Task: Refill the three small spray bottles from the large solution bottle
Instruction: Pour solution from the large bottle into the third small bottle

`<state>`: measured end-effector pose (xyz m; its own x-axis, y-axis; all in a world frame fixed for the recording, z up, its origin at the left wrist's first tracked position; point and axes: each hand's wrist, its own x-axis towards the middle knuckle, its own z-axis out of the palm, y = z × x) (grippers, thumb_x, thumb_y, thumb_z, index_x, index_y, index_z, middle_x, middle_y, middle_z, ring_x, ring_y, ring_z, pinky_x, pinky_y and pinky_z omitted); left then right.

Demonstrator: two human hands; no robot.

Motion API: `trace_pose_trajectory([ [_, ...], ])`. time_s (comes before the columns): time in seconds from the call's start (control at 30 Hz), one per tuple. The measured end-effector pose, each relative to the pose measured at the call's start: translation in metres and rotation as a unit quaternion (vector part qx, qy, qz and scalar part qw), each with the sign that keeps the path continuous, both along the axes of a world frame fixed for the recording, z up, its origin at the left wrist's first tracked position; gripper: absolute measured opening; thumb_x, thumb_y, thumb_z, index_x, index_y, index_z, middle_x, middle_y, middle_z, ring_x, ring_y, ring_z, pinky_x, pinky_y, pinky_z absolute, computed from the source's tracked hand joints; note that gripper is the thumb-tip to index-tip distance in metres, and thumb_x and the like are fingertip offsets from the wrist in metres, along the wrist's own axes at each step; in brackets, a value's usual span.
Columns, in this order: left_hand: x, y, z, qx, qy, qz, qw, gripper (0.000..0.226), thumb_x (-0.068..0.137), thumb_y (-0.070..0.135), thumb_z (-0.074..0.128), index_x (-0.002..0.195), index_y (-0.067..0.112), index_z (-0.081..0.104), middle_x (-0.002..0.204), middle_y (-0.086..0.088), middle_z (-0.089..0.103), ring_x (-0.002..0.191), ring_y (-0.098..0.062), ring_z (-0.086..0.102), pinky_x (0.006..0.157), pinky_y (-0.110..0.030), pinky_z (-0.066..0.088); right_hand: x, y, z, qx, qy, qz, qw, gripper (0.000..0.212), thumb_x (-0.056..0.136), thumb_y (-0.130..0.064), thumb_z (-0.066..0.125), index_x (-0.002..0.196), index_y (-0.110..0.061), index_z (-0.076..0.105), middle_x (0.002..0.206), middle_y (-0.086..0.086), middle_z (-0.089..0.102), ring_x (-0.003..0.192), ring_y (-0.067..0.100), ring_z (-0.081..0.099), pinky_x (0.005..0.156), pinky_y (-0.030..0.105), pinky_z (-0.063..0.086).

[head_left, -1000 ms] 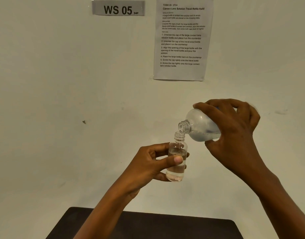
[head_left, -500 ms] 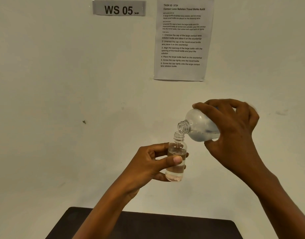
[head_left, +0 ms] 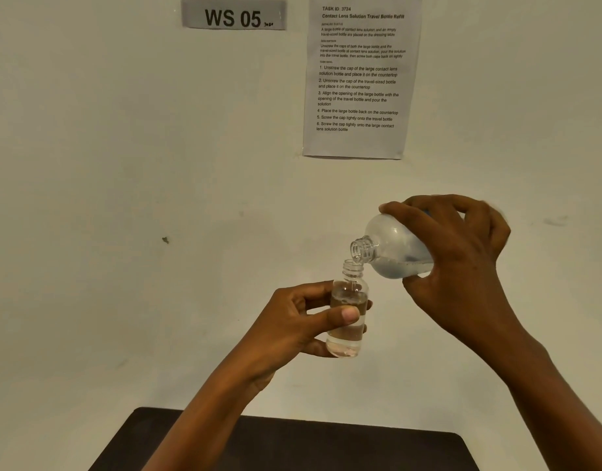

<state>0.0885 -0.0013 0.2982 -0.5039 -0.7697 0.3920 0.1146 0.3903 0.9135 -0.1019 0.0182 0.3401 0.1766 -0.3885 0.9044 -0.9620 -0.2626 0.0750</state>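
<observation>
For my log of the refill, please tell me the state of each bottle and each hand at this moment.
small bottle: uncapped, upright, filled nearly to its shoulder.
large bottle: uncapped, tilted, mouth just above the small bottle's mouth, some liquid inside.
left hand: holds the small bottle between thumb and fingers.
right hand: grips the large bottle's body.

This is looking like a numbered workstation. A "WS 05" sign [head_left: 234, 14] and a task sheet [head_left: 359, 76] are hanging on the wall [head_left: 89, 198].
</observation>
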Motion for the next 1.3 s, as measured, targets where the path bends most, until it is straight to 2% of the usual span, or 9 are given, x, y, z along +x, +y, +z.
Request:
trace_pose_trajectory([
  [0.17,-0.0006,-0.0013,-0.0003,0.000,-0.003,0.007,1.000,0.033,0.068,0.032,0.065,0.101,0.033,0.064,0.102,0.008,0.073,0.089,-0.015,0.072,0.067,-0.028,0.059,-0.0004,-0.0016,-0.0001,0.003,-0.003,0.001,1.000,0.080,0.053,0.000,0.079,0.121,-0.029,0.048,0.117,0.003,0.056,0.114,0.025,0.032,0.093,0.028,0.010],
  [0.47,-0.0014,-0.0018,-0.0007,-0.002,-0.004,0.005,1.000,0.033,0.068,0.032,0.064,0.101,0.034,0.063,0.100,0.010,0.073,0.089,-0.014,0.072,0.066,-0.026,0.058,-0.0001,-0.0003,0.0000,0.000,-0.004,-0.001,1.000,0.078,0.052,0.001,0.078,0.120,-0.027,0.052,0.116,0.003,0.057,0.113,0.024,0.032,0.093,0.029,0.012],
  [1.3,-0.0001,0.0006,0.0012,-0.007,-0.002,0.005,1.000,0.033,0.066,0.034,0.065,0.099,0.035,0.064,0.098,0.013,0.073,0.088,-0.014,0.072,0.064,-0.025,0.058,0.0006,0.0015,0.0017,-0.003,0.000,0.001,1.000,0.084,0.050,0.001,0.080,0.120,-0.030,0.046,0.116,0.004,0.057,0.113,0.024,0.031,0.093,0.033,0.016],
])
